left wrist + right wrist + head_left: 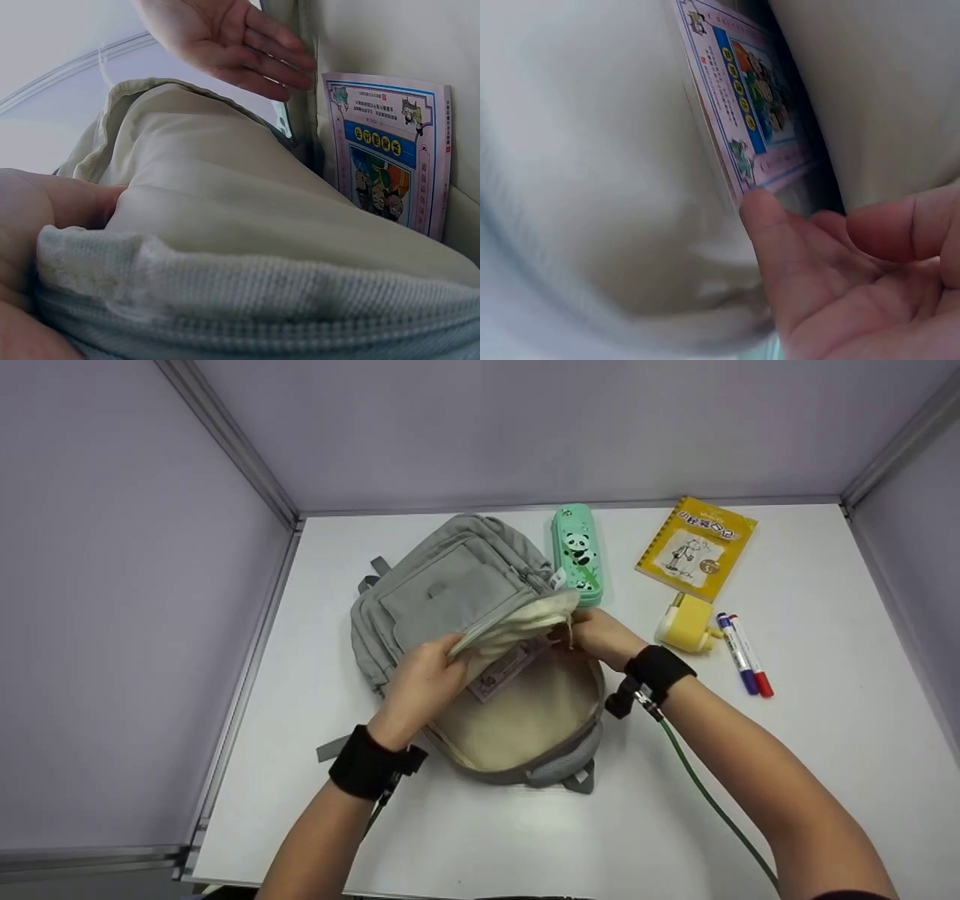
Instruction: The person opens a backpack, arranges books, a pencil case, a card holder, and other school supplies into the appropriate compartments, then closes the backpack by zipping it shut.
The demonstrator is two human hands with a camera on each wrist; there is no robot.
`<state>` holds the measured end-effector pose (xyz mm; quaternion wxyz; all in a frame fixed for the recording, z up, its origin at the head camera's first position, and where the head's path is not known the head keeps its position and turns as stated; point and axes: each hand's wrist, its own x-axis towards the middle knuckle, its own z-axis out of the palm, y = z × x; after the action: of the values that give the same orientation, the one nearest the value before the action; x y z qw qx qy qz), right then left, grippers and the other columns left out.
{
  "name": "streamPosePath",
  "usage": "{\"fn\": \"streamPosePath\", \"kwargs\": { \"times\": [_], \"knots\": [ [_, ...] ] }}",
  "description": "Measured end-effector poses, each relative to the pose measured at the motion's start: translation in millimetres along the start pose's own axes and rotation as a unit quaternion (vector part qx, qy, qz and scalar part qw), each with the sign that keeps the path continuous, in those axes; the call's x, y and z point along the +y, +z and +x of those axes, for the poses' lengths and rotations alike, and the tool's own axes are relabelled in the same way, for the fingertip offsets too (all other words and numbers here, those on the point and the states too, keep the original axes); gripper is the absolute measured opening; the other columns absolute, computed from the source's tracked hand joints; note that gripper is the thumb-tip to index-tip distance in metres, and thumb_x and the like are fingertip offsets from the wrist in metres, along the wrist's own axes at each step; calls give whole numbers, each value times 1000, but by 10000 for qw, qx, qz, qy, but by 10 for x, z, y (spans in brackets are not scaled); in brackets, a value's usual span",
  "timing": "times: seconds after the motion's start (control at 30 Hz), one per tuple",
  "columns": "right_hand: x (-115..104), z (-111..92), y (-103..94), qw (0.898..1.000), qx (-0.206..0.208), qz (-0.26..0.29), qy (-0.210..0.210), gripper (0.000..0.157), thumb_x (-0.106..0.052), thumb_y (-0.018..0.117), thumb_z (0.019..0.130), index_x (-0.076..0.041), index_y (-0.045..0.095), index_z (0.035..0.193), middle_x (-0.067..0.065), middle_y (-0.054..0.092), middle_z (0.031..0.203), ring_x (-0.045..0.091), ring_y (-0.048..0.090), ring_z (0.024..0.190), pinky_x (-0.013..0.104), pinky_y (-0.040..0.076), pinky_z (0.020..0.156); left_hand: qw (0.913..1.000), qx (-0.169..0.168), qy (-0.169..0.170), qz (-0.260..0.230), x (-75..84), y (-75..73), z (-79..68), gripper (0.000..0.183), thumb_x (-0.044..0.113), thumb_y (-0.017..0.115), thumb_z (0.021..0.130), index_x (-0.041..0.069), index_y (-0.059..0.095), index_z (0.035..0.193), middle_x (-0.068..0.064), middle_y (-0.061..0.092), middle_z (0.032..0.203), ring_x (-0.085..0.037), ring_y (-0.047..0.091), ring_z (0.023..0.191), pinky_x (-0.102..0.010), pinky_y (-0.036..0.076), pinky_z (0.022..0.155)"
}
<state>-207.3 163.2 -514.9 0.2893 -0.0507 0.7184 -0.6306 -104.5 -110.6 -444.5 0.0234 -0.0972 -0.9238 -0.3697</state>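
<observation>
A grey backpack [450, 592] lies unzipped, its front panel lifted and its cream lining [517, 727] showing. My left hand [424, 682] grips the zippered edge of that panel, thumb on the lining side. Inside the bag is a thin pink booklet [390, 157] with a cartoon cover. My right hand [604, 637] reaches into the opening from the right. Its fingers are nearly straight in the left wrist view. In the right wrist view a fingertip [761, 206] is at the booklet's corner; whether it touches, I cannot tell.
A green panda pencil case [577, 555] stands against the bag's far right side. Farther right are a yellow book [697, 547], a yellow gadget [686, 622], and a blue and a red marker [750, 656]. Pale partition walls bound the white table [832, 780].
</observation>
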Motion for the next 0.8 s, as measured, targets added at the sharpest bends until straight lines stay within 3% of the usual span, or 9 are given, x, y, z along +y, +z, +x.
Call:
{"fn": "streamPosePath", "kwargs": {
  "times": [0.1,0.23,0.33,0.53,0.63,0.8],
  "knots": [
    [-20,-73,-89,9994,-55,-306,162,38,4,48,96,11,59,131,32,59,132,39,62,117,52,47,103,10000,-27,-49,18,0,5,7,22,9,63,99,2,73,118,-15,74,109,-23,64,81,-43,54,77],
    [-44,-181,-210,9991,-95,-309,264,37,-1,47,100,13,57,133,30,65,125,32,67,108,49,50,100,10000,-41,-66,35,0,10,9,24,11,64,99,2,73,120,-16,74,111,-23,66,83,-43,55,78],
    [-66,-261,-299,9996,-81,-152,217,36,0,47,100,13,58,132,28,67,121,29,69,106,46,53,97,10000,-18,-77,35,-4,11,8,24,12,64,99,3,73,120,-15,74,112,-22,67,84,-43,55,79],
    [-131,-444,-518,9999,-31,-102,-61,38,-7,48,106,16,54,135,29,62,131,27,69,112,43,53,97,9999,-54,-107,-7,-10,3,-3,27,10,63,99,3,72,123,-16,73,115,-21,63,79,-41,54,75],
    [-173,-536,-675,9997,115,-132,-158,40,-13,50,108,14,53,136,25,63,132,22,69,111,42,52,99,9999,-65,-85,-9,-9,1,-2,29,10,63,99,2,71,125,-17,72,118,-21,64,81,-39,54,75],
    [-241,-632,-991,9974,707,-147,3,44,-22,53,108,10,54,138,15,69,126,20,70,109,39,53,97,10000,-58,3,7,-13,-1,-1,29,9,62,99,1,71,126,-17,72,119,-21,65,83,-39,54,76]
  ]
}}
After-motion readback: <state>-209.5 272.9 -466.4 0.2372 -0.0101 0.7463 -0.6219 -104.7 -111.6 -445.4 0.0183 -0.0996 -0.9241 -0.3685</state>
